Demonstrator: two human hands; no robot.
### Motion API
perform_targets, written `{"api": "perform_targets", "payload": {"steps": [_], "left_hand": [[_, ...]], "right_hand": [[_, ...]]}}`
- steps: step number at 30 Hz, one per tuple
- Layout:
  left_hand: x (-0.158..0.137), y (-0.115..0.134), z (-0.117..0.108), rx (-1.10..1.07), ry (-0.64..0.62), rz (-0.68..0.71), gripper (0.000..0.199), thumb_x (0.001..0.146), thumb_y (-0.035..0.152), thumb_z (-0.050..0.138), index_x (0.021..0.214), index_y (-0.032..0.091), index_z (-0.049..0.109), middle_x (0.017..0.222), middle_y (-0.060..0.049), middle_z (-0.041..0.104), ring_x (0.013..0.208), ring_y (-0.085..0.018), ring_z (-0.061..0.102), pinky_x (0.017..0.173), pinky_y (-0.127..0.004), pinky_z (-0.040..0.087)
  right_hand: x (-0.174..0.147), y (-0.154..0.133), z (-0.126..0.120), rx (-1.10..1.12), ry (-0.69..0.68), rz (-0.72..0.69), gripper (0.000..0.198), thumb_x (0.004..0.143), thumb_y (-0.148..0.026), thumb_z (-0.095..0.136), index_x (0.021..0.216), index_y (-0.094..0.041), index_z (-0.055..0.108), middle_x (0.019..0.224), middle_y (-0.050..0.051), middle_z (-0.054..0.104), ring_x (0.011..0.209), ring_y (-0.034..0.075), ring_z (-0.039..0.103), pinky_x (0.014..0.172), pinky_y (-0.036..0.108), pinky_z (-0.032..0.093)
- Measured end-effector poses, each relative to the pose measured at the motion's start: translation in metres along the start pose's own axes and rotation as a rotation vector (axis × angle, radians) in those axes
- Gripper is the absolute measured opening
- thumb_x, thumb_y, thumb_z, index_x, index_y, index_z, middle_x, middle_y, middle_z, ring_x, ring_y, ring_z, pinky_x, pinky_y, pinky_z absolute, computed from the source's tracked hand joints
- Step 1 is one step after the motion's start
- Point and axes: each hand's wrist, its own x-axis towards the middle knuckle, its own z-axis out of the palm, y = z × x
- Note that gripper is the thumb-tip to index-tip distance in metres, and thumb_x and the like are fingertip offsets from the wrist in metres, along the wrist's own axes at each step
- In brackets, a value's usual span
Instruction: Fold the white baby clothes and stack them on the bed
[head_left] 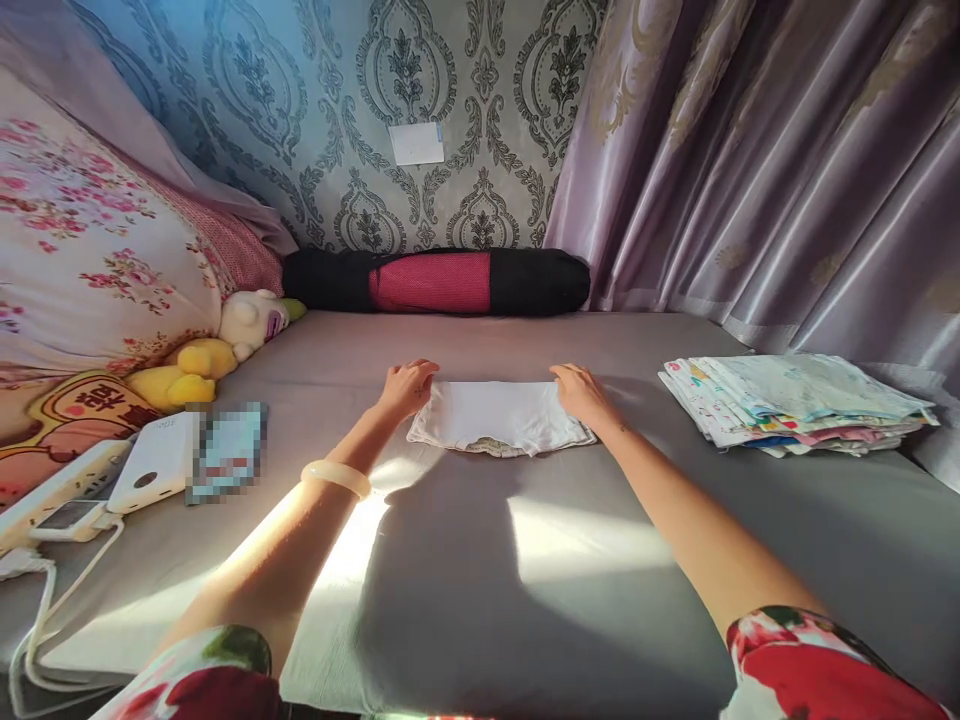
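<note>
A folded white cloth (pixel 495 410) lies flat on the grey bed sheet, its near edge layered and slightly wavy in the middle. My left hand (pixel 409 388) is closed on its far left corner, the fingers pinched together. At the far right corner, my right hand (pixel 581 393) grips the same cloth, thumb and fingers closed. A pale bangle (pixel 336 478) circles my left forearm. Off to the right of my right hand sits a stack of folded printed cloths (pixel 802 405).
A black and red bolster (pixel 435 282) lies along the patterned wall. Plush toys (pixel 251 322), a white power bank (pixel 156 462), a power strip (pixel 71 490) and cables sit at the left. Purple curtains (pixel 712 160) hang at the right. The grey sheet (pixel 465 600) spreads in front.
</note>
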Motion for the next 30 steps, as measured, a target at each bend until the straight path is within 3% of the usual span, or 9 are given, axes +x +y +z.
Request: {"api": "perform_targets", "payload": {"steps": [3, 6, 9, 12, 17, 26, 30], "left_hand": [[-0.009, 0.039, 0.003, -0.025, 0.028, 0.119, 0.038, 0.096, 0.022, 0.036, 0.127, 0.025, 0.058, 0.133, -0.007, 0.061, 0.121, -0.022, 0.057, 0.103, -0.039, 0.041], [-0.019, 0.075, 0.013, -0.022, -0.044, 0.229, 0.038, 0.098, 0.029, 0.036, 0.13, 0.02, 0.055, 0.139, -0.01, 0.056, 0.133, -0.022, 0.046, 0.111, -0.039, 0.035], [-0.026, 0.094, 0.024, -0.004, -0.1, 0.146, 0.046, 0.101, 0.032, 0.027, 0.138, 0.016, 0.047, 0.148, -0.012, 0.046, 0.142, -0.025, 0.035, 0.117, -0.046, 0.027], [-0.03, 0.096, 0.034, -0.009, -0.141, 0.052, 0.052, 0.102, 0.036, 0.022, 0.146, 0.016, 0.038, 0.154, -0.011, 0.039, 0.145, -0.027, 0.029, 0.118, -0.049, 0.023], [-0.03, 0.092, 0.042, -0.024, -0.151, 0.029, 0.057, 0.101, 0.04, 0.019, 0.15, 0.014, 0.035, 0.155, -0.011, 0.037, 0.146, -0.027, 0.027, 0.119, -0.048, 0.022], [-0.034, 0.09, 0.038, -0.088, -0.087, 0.048, 0.056, 0.102, 0.04, 0.019, 0.146, 0.012, 0.039, 0.152, -0.013, 0.041, 0.144, -0.027, 0.032, 0.118, -0.048, 0.023], [-0.037, 0.089, 0.032, -0.054, 0.017, -0.008, 0.056, 0.102, 0.039, 0.017, 0.144, 0.011, 0.041, 0.149, -0.013, 0.045, 0.144, -0.027, 0.032, 0.119, -0.049, 0.019]], "right_hand": [[-0.01, -0.042, 0.004, 0.006, 0.011, -0.114, 0.045, 0.098, -0.019, 0.033, 0.139, -0.01, 0.05, 0.144, 0.013, 0.05, 0.135, 0.025, 0.042, 0.112, 0.038, 0.031], [-0.02, -0.077, 0.01, 0.033, -0.075, -0.163, 0.052, 0.099, -0.023, 0.027, 0.148, -0.007, 0.037, 0.154, 0.013, 0.036, 0.144, 0.025, 0.026, 0.118, 0.045, 0.019], [-0.026, -0.092, 0.017, 0.043, -0.148, -0.176, 0.056, 0.098, -0.024, 0.023, 0.151, -0.004, 0.031, 0.158, 0.012, 0.029, 0.147, 0.024, 0.02, 0.12, 0.047, 0.014], [-0.028, -0.091, 0.024, 0.043, -0.171, -0.135, 0.057, 0.098, -0.025, 0.021, 0.151, -0.005, 0.03, 0.158, 0.012, 0.028, 0.147, 0.024, 0.02, 0.12, 0.046, 0.015], [-0.028, -0.088, 0.032, 0.039, -0.16, -0.123, 0.057, 0.098, -0.025, 0.02, 0.151, -0.007, 0.031, 0.157, 0.012, 0.031, 0.146, 0.023, 0.023, 0.119, 0.046, 0.016], [-0.027, -0.081, 0.023, 0.158, -0.215, -0.124, 0.058, 0.099, -0.027, 0.019, 0.153, -0.008, 0.025, 0.158, 0.012, 0.028, 0.146, 0.022, 0.022, 0.12, 0.046, 0.014], [-0.032, -0.074, 0.02, 0.128, -0.167, -0.08, 0.058, 0.099, -0.03, 0.019, 0.153, -0.008, 0.027, 0.158, 0.012, 0.027, 0.148, 0.023, 0.017, 0.12, 0.049, 0.011]]}}
